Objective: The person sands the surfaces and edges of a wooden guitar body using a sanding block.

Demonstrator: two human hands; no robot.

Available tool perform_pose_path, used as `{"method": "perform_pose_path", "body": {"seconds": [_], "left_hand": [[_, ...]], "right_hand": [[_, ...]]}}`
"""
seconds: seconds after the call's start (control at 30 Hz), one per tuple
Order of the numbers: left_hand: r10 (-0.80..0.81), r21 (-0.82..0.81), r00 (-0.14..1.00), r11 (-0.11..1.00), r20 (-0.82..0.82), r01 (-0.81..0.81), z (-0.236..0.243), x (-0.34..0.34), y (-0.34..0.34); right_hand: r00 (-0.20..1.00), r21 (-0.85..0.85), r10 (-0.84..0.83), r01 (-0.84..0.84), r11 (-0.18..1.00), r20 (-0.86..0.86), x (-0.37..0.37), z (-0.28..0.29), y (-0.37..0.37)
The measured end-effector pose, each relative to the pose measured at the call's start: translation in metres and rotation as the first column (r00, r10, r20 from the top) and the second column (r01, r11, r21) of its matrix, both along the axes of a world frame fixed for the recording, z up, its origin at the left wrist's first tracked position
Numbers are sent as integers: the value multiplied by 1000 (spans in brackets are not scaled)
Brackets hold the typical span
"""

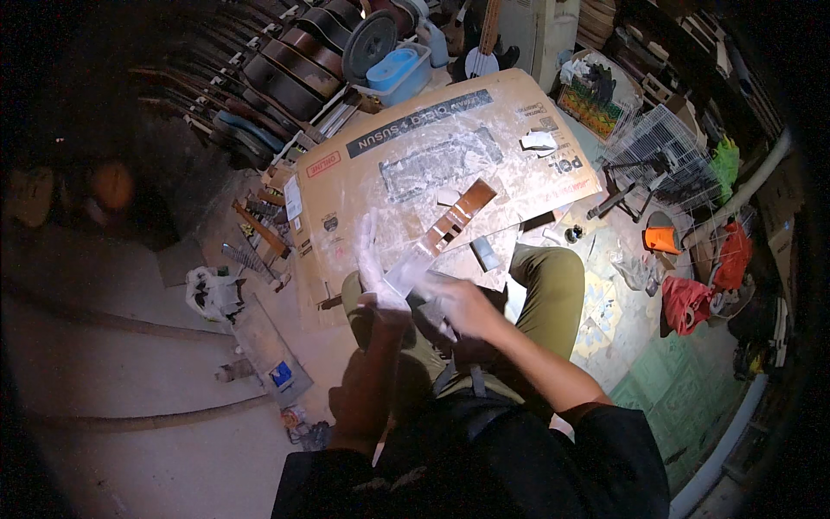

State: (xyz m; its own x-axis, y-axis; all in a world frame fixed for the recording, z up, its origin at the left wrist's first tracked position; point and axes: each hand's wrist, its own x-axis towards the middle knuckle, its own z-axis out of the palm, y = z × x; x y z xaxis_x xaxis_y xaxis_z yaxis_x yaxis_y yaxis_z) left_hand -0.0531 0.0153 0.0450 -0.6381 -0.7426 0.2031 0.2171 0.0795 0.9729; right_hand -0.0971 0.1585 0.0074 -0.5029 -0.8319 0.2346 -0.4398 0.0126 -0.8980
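My left hand (372, 272), whitened with dust, is raised over my lap with its fingers stretched out. My right hand (462, 304) is beside it, smeared by motion, so its fingers are hard to read. Between the two hands is a pale flat piece (405, 275); its kind and which hand bears it cannot be made out. Just beyond, a brown flat wooden piece (471, 203) with dark slots lies on a dusty cardboard sheet (354, 186). A small grey-blue block (484, 253) rests near the sheet's front edge.
A crumpled white piece (539, 143) lies on the cardboard. Guitar bodies (298, 65) line the back left, by a blue tub (398, 73). Wire racks (661, 147), an orange item (661, 238) and a red bag (687, 303) are at right. Hoses (147, 422) cross the left floor.
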Motion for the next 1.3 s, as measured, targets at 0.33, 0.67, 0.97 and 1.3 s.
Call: {"method": "perform_pose_path", "body": {"seconds": [0.33, 0.67, 0.97, 1.3], "left_hand": [[-142, 79, 986, 986, -86, 148, -15, 21, 3], [-230, 141, 971, 961, -63, 237, -25, 57, 10], [-198, -39, 976, 980, -89, 195, -15, 45, 20], [286, -441, 956, 850, -69, -287, -16, 33, 60]], "right_hand": [[996, -3, -50, 51, 999, 72, -8, 13, -2], [980, -125, 63, -39, 991, 188, 15, 48, -14], [996, 113, 6, -16, 993, 87, -3, 15, -4], [976, 355, 88, -12, 935, -199, -33, 40, 7]]}}
